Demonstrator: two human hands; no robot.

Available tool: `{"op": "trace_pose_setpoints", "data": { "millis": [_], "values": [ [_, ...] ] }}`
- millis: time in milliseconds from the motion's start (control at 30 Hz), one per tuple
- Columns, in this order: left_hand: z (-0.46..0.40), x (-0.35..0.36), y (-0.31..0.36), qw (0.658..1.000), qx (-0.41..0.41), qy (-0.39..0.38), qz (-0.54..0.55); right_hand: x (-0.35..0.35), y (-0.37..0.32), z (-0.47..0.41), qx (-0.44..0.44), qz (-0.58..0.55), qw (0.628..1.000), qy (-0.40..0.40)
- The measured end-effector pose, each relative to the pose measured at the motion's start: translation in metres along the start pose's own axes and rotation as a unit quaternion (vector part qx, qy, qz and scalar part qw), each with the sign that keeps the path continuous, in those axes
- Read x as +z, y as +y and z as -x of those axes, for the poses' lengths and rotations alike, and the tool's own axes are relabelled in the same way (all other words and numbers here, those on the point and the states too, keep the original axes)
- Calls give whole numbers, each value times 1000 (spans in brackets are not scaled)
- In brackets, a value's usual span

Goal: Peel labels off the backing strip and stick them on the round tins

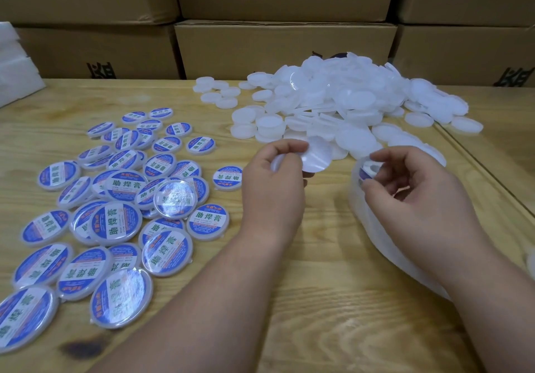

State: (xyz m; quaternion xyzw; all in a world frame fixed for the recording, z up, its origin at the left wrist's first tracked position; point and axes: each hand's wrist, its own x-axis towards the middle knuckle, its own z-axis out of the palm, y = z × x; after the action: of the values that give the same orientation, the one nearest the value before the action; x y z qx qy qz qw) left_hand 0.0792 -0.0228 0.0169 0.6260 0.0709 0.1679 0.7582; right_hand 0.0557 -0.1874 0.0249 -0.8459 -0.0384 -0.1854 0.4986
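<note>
We judged this the peeling step. Our left hand [275, 170] pinched a blank white tin [282, 161] between thumb and fingers, and what looked like a glossy, pale round label [317, 157] stood out from it toward two o'clock, though we could not tell whether it was stuck down. Our right hand [417, 187] had its fingertips closed on the backing strip [373, 227], a translucent white ribbon curving from the hand toward five o'clock, a blue label [362, 173] just showing at its top. The next move, we thought, called for a clean lift and a centred press. Finished tins [115, 199], blue and white with green characters, lay at nine o'clock; the unlabelled pile [341, 97] sat at twelve on the wooden table [318, 300].
</note>
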Motion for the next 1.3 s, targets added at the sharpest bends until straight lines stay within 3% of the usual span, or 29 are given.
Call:
{"op": "trace_pose_setpoints", "data": {
  "millis": [167, 300, 467, 600, 700, 867, 1067, 1300],
  "values": [
    [8, 6, -1, 995, 6, -95, -3, -1, -9, 3, -149, 40, 987, 32],
    [11, 6, 1, 990, -16, -140, 12, -1, -9, 3, -174, 28, 984, 25],
    [11, 6, 4, 974, -47, -179, 129, -1, -12, 3, -163, 3, 986, 37],
    [9, 5, 4, 971, -76, -144, 177, -2, -19, 6, -112, -94, 988, 51],
    [6, 5, 4, 972, -84, -132, 177, -2, -24, 7, -42, -195, 980, 13],
    [10, 7, 8, 960, -100, -188, 183, 3, -29, 9, 57, -300, 948, -88],
    [11, 7, 9, 936, -108, -237, 236, 8, -25, 10, 62, -254, 962, -85],
    [9, 8, 5, 937, -110, -242, 226, 10, -22, 9, 71, -225, 970, -59]
  ]
}}
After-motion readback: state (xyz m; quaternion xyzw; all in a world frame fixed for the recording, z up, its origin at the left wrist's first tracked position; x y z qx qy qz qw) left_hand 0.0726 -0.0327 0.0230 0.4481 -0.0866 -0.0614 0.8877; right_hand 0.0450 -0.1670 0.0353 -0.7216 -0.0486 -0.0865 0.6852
